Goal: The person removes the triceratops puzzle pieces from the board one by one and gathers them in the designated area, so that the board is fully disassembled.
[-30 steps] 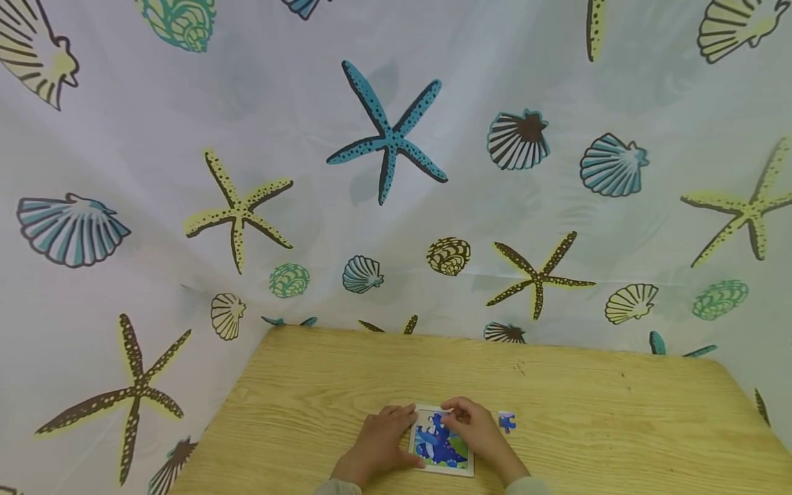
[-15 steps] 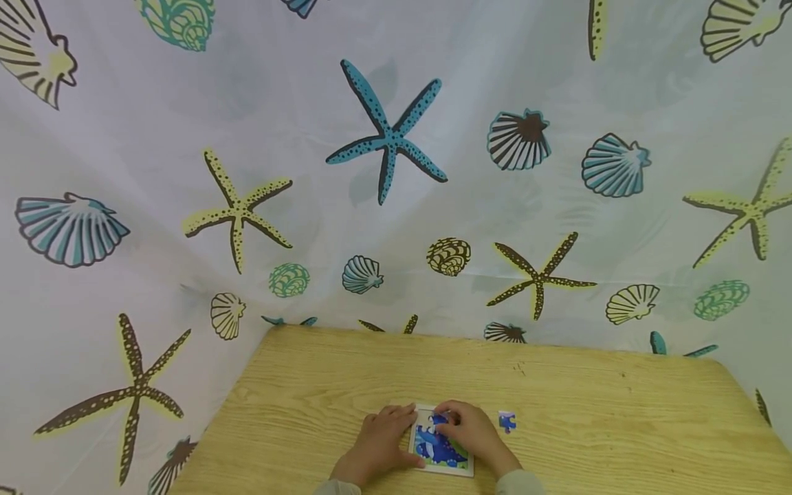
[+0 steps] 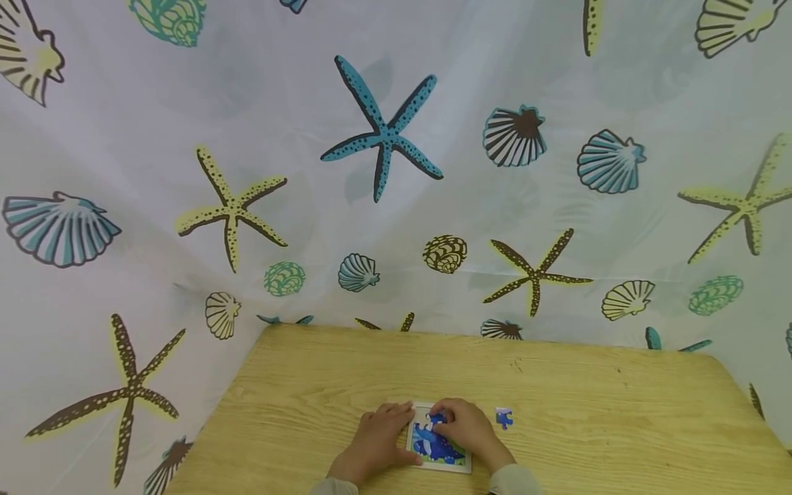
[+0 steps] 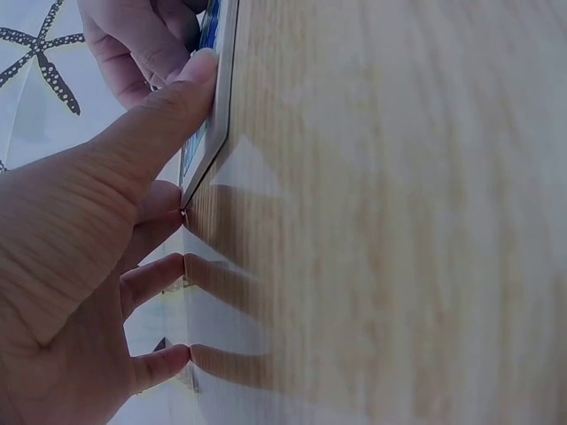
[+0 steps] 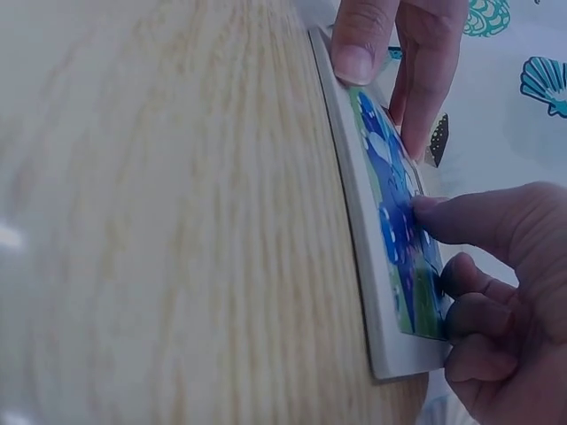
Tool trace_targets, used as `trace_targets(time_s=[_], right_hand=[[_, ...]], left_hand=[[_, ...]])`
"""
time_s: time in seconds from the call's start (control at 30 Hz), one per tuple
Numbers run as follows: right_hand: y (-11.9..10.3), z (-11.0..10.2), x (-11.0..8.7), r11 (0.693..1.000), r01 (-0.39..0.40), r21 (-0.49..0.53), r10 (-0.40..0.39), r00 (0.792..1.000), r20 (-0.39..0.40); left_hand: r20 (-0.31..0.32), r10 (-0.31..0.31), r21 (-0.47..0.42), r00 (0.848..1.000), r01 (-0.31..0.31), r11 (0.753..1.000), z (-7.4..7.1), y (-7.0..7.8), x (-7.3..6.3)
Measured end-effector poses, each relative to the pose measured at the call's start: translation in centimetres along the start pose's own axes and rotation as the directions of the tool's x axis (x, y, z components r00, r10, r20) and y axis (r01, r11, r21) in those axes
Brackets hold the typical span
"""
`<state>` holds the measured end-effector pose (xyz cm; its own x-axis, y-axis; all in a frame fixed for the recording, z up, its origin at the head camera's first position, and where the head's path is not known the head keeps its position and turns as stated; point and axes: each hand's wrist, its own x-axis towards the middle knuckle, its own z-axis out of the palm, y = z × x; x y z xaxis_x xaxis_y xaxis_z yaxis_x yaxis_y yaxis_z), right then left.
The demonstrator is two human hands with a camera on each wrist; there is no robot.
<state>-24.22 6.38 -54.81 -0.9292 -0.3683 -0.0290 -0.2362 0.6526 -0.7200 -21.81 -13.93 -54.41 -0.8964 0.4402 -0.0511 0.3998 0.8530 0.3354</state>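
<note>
A white-framed jigsaw puzzle with a blue dinosaur picture lies on the table. My left hand braces its left side, thumb pressing the near rim and index finger by the far left corner. In the left wrist view, other fingertips rest on the tabletop. Over the puzzle's upper right, my right hand pinches a blue puzzle piece between thumb and index finger, its other fingers curled. The right hand partly hides that piece and the picture. Right of the frame lies a loose puzzle piece, blue with a pale edge.
The wood-grain table extends to both sides and behind the puzzle. A white curtain printed with starfish and shells hangs along the table's back and sides.
My right hand has shifted slightly left over the puzzle, its fingers closer on the piece. The left hand stays at the frame. The whole head view has shifted a little.
</note>
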Motion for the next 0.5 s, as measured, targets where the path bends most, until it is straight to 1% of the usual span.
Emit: trace_targets(time_s=[0.23, 0.5], right_hand=[[-0.45, -0.12, 0.03, 0.999, -0.010, -0.033, 0.011, 1.000, 0.020], [-0.89, -0.35, 0.01, 0.999, -0.028, -0.043, 0.029, 0.999, 0.026]], left_hand=[[0.013, -0.007, -0.003, 1.000, 0.007, 1.000, -0.27, 0.18, -0.11], [0.004, 0.002, 0.003, 1.000, -0.002, 1.000, -0.28, 0.16, -0.04]])
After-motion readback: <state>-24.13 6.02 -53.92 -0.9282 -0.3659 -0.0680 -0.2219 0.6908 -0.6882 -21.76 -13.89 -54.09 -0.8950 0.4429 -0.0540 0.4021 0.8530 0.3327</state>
